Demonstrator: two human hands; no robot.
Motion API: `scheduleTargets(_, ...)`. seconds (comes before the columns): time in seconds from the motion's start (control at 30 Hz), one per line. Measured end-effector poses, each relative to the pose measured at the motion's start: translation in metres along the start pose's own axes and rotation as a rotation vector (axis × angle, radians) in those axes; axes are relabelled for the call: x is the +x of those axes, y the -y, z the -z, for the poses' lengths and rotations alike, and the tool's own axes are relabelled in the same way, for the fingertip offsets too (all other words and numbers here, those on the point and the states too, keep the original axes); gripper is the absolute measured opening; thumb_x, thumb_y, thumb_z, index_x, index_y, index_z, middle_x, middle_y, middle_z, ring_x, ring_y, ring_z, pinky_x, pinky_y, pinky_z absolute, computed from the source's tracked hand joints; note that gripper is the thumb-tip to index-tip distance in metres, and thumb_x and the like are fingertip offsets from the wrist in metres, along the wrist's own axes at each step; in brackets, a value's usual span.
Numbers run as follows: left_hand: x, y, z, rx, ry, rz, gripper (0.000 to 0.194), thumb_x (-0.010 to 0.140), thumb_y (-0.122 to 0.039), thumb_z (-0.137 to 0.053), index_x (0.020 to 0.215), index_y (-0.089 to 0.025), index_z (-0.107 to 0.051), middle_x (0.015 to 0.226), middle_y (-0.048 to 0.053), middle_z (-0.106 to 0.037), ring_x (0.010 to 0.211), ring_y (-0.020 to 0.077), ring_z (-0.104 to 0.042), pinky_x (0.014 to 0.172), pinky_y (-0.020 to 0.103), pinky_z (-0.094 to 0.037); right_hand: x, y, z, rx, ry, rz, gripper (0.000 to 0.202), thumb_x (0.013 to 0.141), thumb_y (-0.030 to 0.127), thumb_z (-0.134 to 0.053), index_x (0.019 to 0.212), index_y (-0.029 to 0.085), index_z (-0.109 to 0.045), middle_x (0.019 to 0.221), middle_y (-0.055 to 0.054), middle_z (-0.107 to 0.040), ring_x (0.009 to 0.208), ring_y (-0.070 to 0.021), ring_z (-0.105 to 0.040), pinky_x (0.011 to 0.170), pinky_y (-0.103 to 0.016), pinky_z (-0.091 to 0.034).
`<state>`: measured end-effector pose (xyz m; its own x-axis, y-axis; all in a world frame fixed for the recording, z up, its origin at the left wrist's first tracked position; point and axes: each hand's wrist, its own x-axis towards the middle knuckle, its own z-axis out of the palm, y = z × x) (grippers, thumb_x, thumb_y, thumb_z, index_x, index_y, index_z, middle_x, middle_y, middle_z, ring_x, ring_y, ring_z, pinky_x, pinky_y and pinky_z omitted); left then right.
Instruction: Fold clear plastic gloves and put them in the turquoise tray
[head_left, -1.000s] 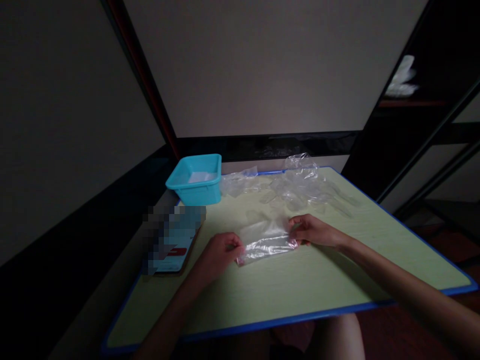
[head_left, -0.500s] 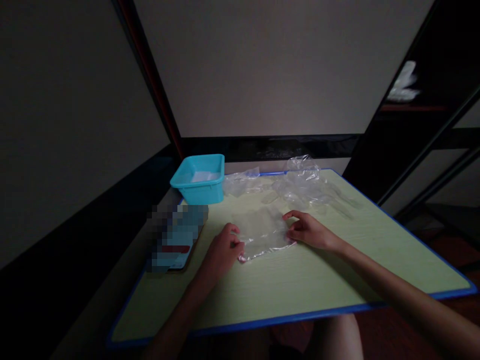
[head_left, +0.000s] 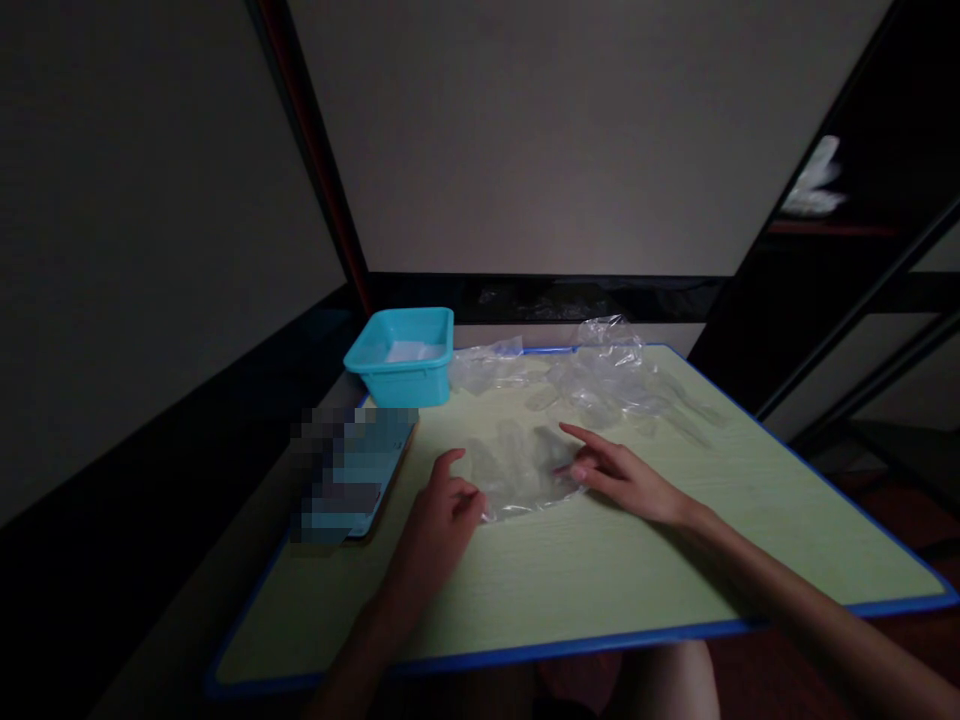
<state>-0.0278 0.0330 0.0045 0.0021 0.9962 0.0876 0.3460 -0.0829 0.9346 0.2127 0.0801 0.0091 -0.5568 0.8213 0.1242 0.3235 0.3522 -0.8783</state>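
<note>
A clear plastic bag [head_left: 521,475] lies on the pale green table between my two hands. My left hand [head_left: 448,510] pinches the bag's near left corner between thumb and fingers, its index finger raised over the left side. At the bag's right edge, my right hand [head_left: 611,472] grips the plastic between thumb and bent fingers, with its index finger stretched out to the left.
A turquoise basket [head_left: 405,383] with something white inside stands at the back left. Crumpled clear bags [head_left: 615,375] lie along the back. A phone-like device [head_left: 367,490], partly pixelated, is at the left. The table has a blue edge [head_left: 577,648].
Both index fingers have lifted and straightened. The bag between my hands has shifted and wrinkled, with upright folds now in its middle. The view has moved slightly.
</note>
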Motion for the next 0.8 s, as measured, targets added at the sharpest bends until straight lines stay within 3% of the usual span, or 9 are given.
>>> scheduleTargets(0.17,-0.006,0.004,0.0,0.022,-0.034,-0.025,0.045,0.074,-0.019,-0.047,0.116,-0.013,-0.032,0.064,-0.003,-0.061,0.062,0.0158,-0.062,0.063,0.027,-0.047,-0.002,-0.003,0.0,-0.093,0.03,0.047,0.057,0.087,0.034,-0.042,0.136,0.013,-0.021,0.09,-0.006,-0.064,0.083,-0.0159,-0.057,0.079,-0.033,-0.043)
scheduleTargets(0.37,-0.005,0.008,-0.001,0.042,-0.041,-0.03,0.043,0.074,-0.017,-0.048,0.115,-0.016,-0.034,0.064,-0.003,-0.061,0.061,0.0158,-0.062,0.06,0.026,-0.047,0.002,-0.001,-0.001,-0.047,0.068,0.055,0.058,0.086,0.037,-0.043,0.135,0.013,-0.022,0.092,-0.007,-0.064,0.087,-0.018,-0.058,0.081,-0.036,-0.043)
scheduleTargets(0.8,-0.006,0.005,0.0,0.052,-0.042,-0.028,0.038,0.074,-0.017,-0.046,0.111,-0.016,-0.036,0.064,-0.003,-0.06,0.061,0.0161,-0.063,0.061,0.027,-0.047,0.018,0.004,-0.008,0.118,-0.015,-0.019,0.05,0.083,0.035,-0.048,0.126,0.013,-0.033,0.079,-0.006,-0.065,0.072,-0.0158,-0.06,0.068,-0.03,-0.045)
